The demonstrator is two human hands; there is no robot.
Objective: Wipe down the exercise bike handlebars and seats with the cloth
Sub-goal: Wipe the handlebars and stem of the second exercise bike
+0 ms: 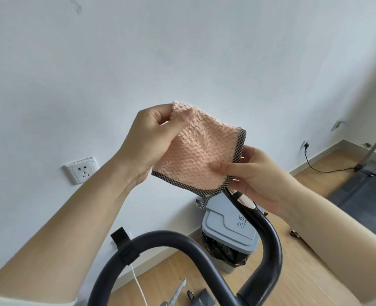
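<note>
L hand & R hand both pinch the pink cloth up above the black handlebars, w/ white wall behind them & gray bin on wood floor below them.

Fluffy peach cloth with black-and-white checked trim, folded flat and held up in the air, little loop dangling off its bottom edge. Glossy black curved handlebars sit just below it.
</note>
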